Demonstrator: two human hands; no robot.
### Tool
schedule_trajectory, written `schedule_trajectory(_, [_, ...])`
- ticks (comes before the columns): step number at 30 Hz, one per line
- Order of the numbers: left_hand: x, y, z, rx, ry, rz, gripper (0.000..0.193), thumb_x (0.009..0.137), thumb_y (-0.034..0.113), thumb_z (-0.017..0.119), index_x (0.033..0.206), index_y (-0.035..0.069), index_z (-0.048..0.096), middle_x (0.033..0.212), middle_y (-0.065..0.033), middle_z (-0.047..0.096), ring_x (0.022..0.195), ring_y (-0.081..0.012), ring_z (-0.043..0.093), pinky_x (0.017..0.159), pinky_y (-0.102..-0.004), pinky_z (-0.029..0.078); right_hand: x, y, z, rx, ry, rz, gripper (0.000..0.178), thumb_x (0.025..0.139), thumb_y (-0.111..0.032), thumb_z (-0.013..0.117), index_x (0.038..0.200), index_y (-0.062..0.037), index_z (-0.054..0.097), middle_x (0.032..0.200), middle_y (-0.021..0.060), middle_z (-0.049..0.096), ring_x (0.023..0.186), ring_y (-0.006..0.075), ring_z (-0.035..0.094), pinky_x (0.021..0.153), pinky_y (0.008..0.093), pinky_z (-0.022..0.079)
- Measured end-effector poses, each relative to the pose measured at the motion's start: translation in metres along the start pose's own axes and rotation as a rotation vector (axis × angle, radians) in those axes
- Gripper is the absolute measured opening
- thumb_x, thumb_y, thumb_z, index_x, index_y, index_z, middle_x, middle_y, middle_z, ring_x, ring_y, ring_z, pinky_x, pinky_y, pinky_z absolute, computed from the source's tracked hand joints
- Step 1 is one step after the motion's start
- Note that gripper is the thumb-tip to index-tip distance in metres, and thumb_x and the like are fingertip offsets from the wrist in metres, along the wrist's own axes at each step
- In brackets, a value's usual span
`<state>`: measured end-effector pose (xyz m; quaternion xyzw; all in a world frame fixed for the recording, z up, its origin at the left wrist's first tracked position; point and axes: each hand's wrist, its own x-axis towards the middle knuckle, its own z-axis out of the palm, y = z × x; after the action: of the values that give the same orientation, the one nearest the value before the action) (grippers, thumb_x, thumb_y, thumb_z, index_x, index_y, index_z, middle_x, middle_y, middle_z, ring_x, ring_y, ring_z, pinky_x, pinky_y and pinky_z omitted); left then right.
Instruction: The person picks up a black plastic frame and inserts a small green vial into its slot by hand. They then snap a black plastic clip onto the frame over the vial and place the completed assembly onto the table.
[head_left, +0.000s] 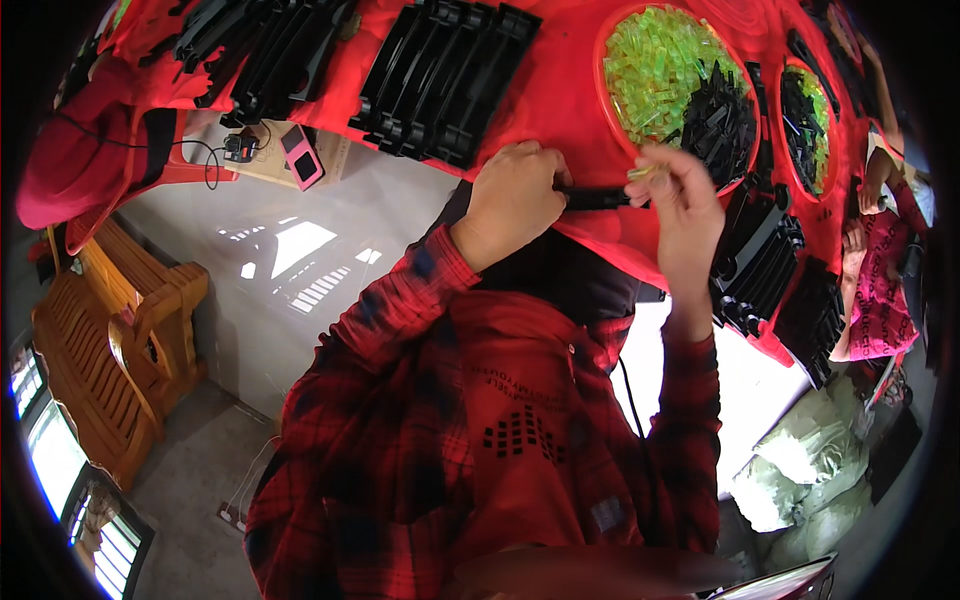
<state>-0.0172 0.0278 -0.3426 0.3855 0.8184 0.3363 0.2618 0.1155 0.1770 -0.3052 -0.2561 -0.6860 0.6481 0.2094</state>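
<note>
Within curled left hand, 1 slim black strip (right hand: pinched yellowish piece).

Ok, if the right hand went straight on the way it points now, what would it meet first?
Probably the red bowl of small pieces, just ahead; depth is unclear, so the right hand might pass above it.

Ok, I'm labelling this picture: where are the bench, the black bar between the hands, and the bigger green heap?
Bench (98, 345): head view, on its wooden slats.
Black bar (594, 198): head view, on its exposed stretch.
Green heap (655, 70): head view, on its upper middle.
</note>
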Motion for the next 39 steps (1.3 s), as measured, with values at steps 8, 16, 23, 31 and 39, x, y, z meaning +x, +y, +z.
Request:
schedule_trajectory(8, [0.001,-0.002,0.003,-0.026,-0.009,-0.001,0.016,0.075,0.012,0.071,0.089,0.004,0.072,0.087,-0.0115,0.066,0.091,-0.0309,0.064,0.081,-0.0419,0.051,-0.032,0.034,0.016,-0.663,0.094,-0.361,0.015,0.085,-0.016,0.073,0.099,-0.0102,0.072,0.087,0.0005,0.071,0.081,0.0166,0.064,0.093,0.0346,0.033])
schedule_trajectory(16, [0.003,-0.001,0.003,-0.023,-0.010,-0.029,0.017,0.074,0.013,0.070,0.088,0.005,0.072,0.083,-0.0084,0.067,0.091,-0.0281,0.064,0.081,-0.0396,0.051,-0.036,0.049,0.025,-0.798,0.122,-0.460,0.015,0.084,-0.019,0.074,0.098,-0.0131,0.073,0.087,-0.0025,0.071,0.084,0.0160,0.061,0.091,0.0367,0.030])
schedule_trajectory(23, [0.005,-0.004,0.006,-0.014,0.009,-0.009,0.014,0.072,0.013,0.068,0.084,0.006,0.072,0.078,-0.0060,0.067,0.090,-0.0257,0.064,0.080,-0.0386,0.052,-0.034,0.053,0.029,-0.877,0.162,-0.528,0.015,0.081,-0.020,0.076,0.095,-0.0133,0.074,0.086,-0.0027,0.070,0.086,0.0166,0.060,0.090,0.0370,0.030])
schedule_trajectory(31, [0.002,-0.003,0.007,-0.008,0.041,-0.009,0.014,0.071,0.013,0.068,0.083,0.006,0.072,0.081,-0.0069,0.066,0.088,-0.0273,0.065,0.079,-0.0395,0.052,-0.035,0.056,0.029,-0.964,0.154,-0.558,0.015,0.081,-0.019,0.075,0.094,-0.0125,0.074,0.085,-0.0006,0.068,0.087,0.0176,0.060,0.088,0.0344,0.033])
schedule_trajectory(39, [0.005,-0.002,0.007,0.008,0.026,0.009,0.014,0.071,0.012,0.069,0.083,0.006,0.072,0.084,-0.0088,0.066,0.089,-0.0290,0.064,0.079,-0.0405,0.052,-0.035,0.063,0.030,-0.980,0.180,-0.601,0.020,0.075,-0.018,0.079,0.093,-0.0135,0.071,0.082,-0.0032,0.065,0.085,0.0155,0.059,0.092,0.0376,0.034])
